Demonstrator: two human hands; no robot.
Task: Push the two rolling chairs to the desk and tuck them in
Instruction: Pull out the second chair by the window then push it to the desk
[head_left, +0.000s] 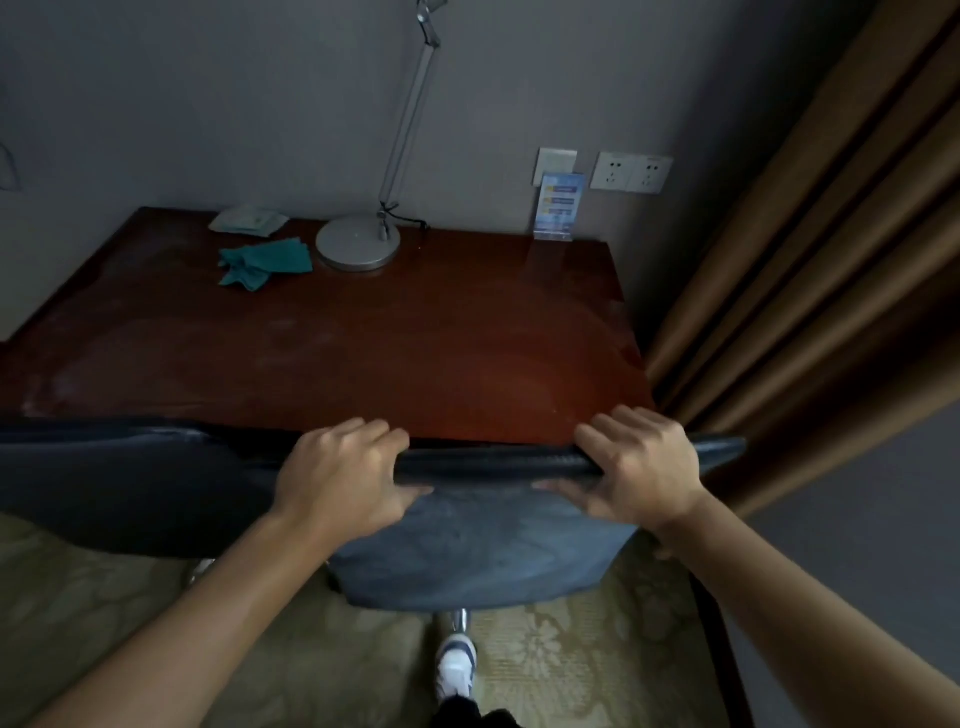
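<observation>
A blue-grey chair backrest (483, 545) stands right in front of me, its top edge pressed against the front edge of the dark red wooden desk (363, 343). My left hand (343, 478) grips the backrest's top edge on its left side. My right hand (639, 467) grips the same edge on its right side. A second blue-grey chair back (130, 483) sits to the left, also against the desk front. The seats and most of the wheels are hidden under the backs; one chrome leg (460, 618) shows below.
On the desk stand a silver lamp (358, 241), a teal cloth (265, 262), a pale packet (248, 221) and a blue sign holder (558, 208). Brown curtains (831, 260) hang at the right. My shoe (456, 670) is on patterned carpet.
</observation>
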